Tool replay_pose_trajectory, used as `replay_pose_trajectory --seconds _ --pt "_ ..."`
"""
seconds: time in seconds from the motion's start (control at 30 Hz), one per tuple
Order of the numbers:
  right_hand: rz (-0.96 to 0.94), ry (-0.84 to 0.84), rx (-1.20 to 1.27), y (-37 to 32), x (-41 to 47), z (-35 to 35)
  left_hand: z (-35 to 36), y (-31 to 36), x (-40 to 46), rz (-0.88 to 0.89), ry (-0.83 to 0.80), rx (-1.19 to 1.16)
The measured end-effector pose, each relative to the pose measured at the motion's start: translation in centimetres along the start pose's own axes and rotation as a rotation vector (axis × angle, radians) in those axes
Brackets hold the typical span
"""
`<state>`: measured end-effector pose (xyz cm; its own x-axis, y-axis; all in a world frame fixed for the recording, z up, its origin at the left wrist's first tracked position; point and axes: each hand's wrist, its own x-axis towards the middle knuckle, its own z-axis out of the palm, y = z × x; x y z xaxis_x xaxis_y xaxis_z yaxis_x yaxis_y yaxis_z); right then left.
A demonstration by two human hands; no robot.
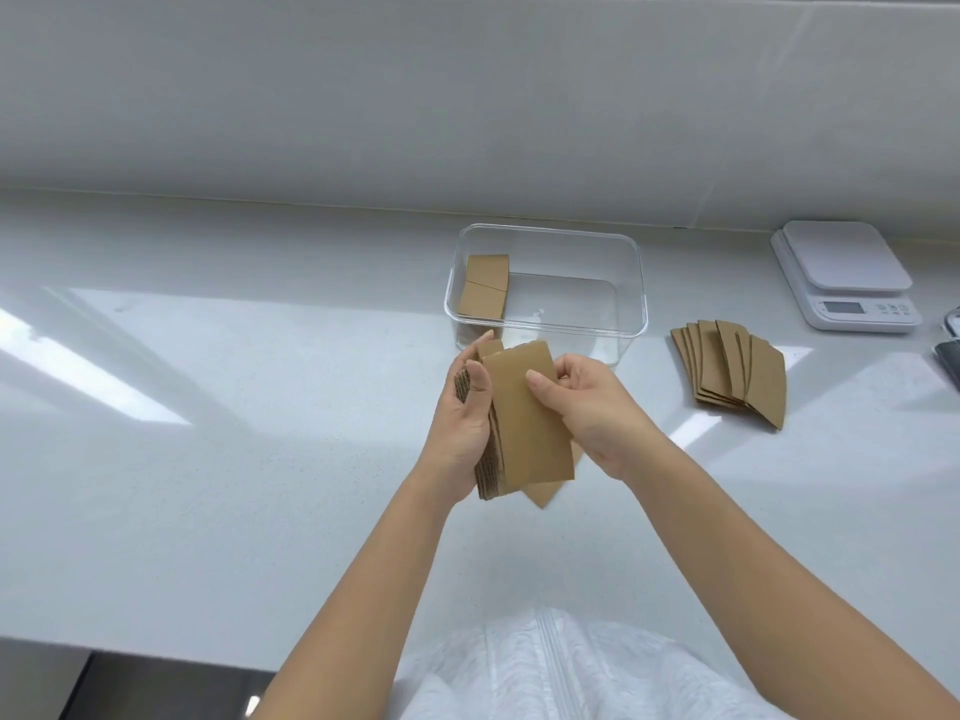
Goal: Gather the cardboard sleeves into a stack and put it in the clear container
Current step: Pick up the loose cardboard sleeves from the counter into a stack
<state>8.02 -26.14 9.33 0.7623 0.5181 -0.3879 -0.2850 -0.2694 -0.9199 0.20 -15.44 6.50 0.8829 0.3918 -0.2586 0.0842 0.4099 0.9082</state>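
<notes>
Both hands hold a stack of brown cardboard sleeves [524, 423] above the white counter, just in front of the clear container [631, 283]. My left hand [460, 407] grips the stack's left edge, thumb on top. My right hand [587, 402] pinches the right edge of the top sleeve. One sleeve sticks out askew at the stack's lower right. Inside the container, a small bundle of sleeves [483, 285] leans upright against its left wall. A fanned pile of several more sleeves [732, 371] lies flat on the counter to the right of the container.
A white kitchen scale [847, 275] stands at the back right near the wall. A dark object [948, 356] is cut off by the right edge. The counter's front edge runs close to my body, with a dark drop at lower left.
</notes>
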Motion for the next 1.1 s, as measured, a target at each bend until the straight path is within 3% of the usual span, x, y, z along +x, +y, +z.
replay_pose_trajectory --seconds 0.1,0.27,0.43,0.57,0.7,0.8,1.03,1.1 --pt "0.017 0.025 0.051 0.8 0.6 1.0 -0.7 0.2 -0.2 -0.042 -0.113 -0.015" --pt "-0.102 0.170 -0.206 2.7 0.7 3.8 -3.3 0.0 -0.6 -0.102 -0.049 -0.067" --pt "-0.169 0.040 -0.459 4.0 2.3 4.1 -5.0 -1.1 -1.1 -0.232 0.124 -0.146" --pt "-0.193 -0.050 -0.678 4.4 5.2 2.6 -6.2 -1.4 0.0 -0.307 0.288 -0.377" --pt "-0.167 0.124 -0.920 5.5 7.9 -0.6 -7.3 -0.9 1.2 -0.235 0.315 -0.588" --pt "-0.061 0.054 -1.082 6.6 8.9 -2.7 -8.4 -1.0 1.7 -0.178 0.333 -0.581" --pt "-0.139 0.144 -1.101 6.7 8.7 -3.2 -8.3 -1.2 2.3 -0.172 0.373 -0.507" --pt "-0.138 0.135 -0.991 6.2 8.2 -3.6 -8.0 -1.2 2.4 -0.175 0.377 -0.496"
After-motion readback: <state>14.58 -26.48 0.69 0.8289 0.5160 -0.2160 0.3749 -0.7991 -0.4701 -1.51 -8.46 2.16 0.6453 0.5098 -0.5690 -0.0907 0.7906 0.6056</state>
